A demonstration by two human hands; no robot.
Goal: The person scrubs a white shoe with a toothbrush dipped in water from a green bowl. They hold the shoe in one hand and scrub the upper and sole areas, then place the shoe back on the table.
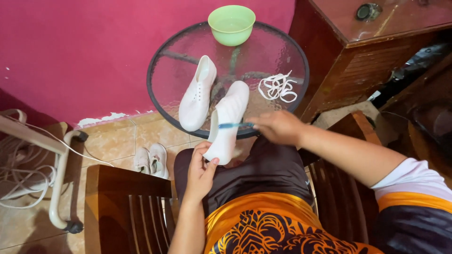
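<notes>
My left hand (200,171) grips the heel end of a white shoe (228,120) that rests tilted against the edge of a round glass table (160,101). In my right hand (278,126) is a blue toothbrush (235,125), its head lying across the shoe's side. A second white shoe (197,94) lies on the table to the left. White laces (278,87) lie in a loose heap on the table's right side. At the far edge stands a green bowl (231,23).
I sit in a wooden chair with armrests (125,188). Another pair of white shoes (151,160) is on the tiled floor under the table. A wooden cabinet (362,51) stands right, a pink wall behind, a metal frame with white cables (28,164) left.
</notes>
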